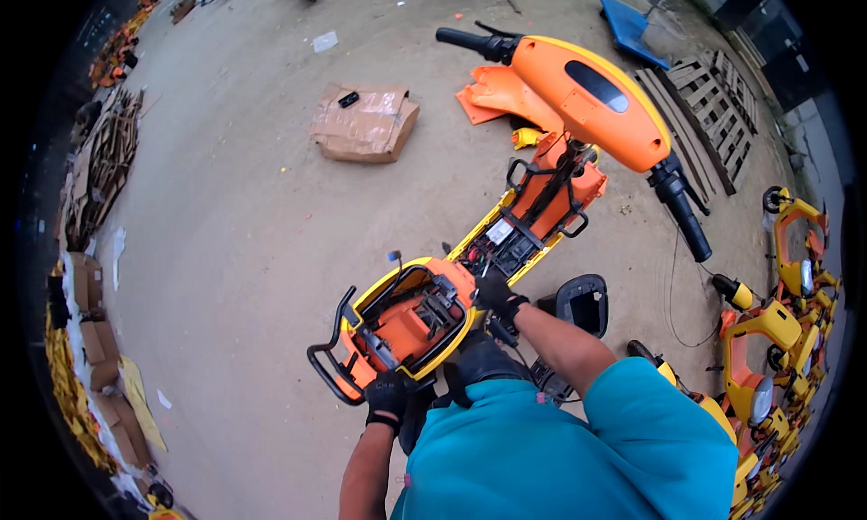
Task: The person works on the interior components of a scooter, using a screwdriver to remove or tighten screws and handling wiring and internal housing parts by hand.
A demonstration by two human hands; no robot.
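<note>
An orange and yellow scooter stands partly stripped, its handlebar housing (587, 95) at upper right and its open floor deck (506, 240) showing a battery bay and wires. The rear body (402, 321) has an open compartment and a black grab rail (323, 362). My left hand (386, 398), in a black glove, is closed on the lower edge of the rear body beside the rail. My right hand (495, 294), also gloved, has curled fingers at the junction of deck and rear body; what they hold is hidden. A black seat part (582, 305) lies right of my right hand.
A cardboard box (361, 131) with a small black object lies ahead. Orange panels (492, 95) lie behind the handlebar. Pallets (722, 122) and a blue trolley (632, 32) stand upper right. Many scooters (759, 357) crowd the right side; stacked cardboard (99, 348) lines the left.
</note>
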